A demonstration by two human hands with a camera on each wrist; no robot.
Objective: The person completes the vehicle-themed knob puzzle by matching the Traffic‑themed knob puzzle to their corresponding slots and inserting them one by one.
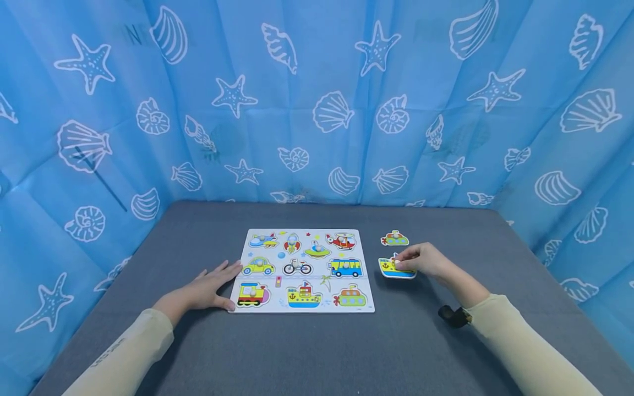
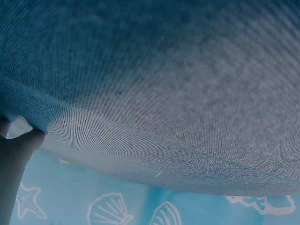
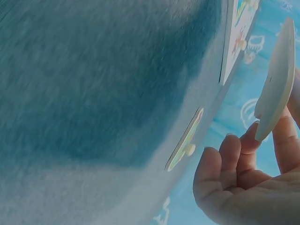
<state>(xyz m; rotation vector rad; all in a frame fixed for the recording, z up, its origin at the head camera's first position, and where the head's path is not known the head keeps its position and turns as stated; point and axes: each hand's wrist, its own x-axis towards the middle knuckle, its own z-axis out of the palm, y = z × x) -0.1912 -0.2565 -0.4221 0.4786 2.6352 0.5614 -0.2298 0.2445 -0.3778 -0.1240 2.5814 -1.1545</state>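
A white wooden puzzle board (image 1: 302,279) with vehicle pictures lies flat on the table. My left hand (image 1: 205,290) rests at its left edge, fingers spread and the thumb by the lower left corner. To the right of the board, my right hand (image 1: 426,260) pinches a boat puzzle piece (image 1: 390,269) by its knob. That boat piece (image 3: 276,86) is raised above the table in the right wrist view, its plain underside showing. Just beyond it, a submarine puzzle piece (image 1: 394,238) lies on the table, its knob (image 3: 190,149) facing up.
Several knobbed pieces, among them a bus (image 1: 345,268) and a car (image 1: 258,266), sit in the board. The boat space (image 1: 304,297) and submarine space (image 1: 349,298) show printed pictures without knobs. A grey cloth (image 1: 317,352) covers the table; a blue shell-patterned curtain (image 1: 307,110) surrounds its back and sides.
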